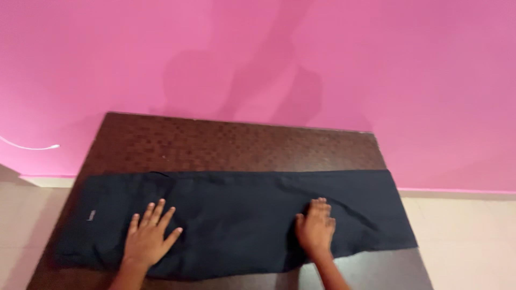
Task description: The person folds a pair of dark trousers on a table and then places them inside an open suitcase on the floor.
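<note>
- The left hand is lying palm down on the cloth, its fingers spreading wide and flat, holding nothing, only pressing on the fabric.
- The thumb of that hand is pointing toward the middle of the cloth, and the wrist is crossing the cloth's near hem toward the near edge of the table.
- The right hand is also resting on the cloth, its fingers lying close together and bending a little at the knuckles; whether they are pinching any fabric, I cannot tell.
- The right forearm is running off over the near edge of the table, toward its near right corner.
- The two hands are sitting well apart, the left one nearer the left end of the cloth, the right one past its middle.
- The cloth is dark navy, folded into a long band, and lying flat across the near half of the table, parallel to the near edge.
- Its left end is stopping near the table's left edge, and its right end is hanging slightly over the right edge.
- A small pale tag is showing near the cloth's left end.
- The table is dark brown with a small chequered pattern, its far half lying bare up to the pink wall.
- A white cable is trailing along the wall beyond the far left corner.
- Pale floor tiles are showing past the right edge.
</note>
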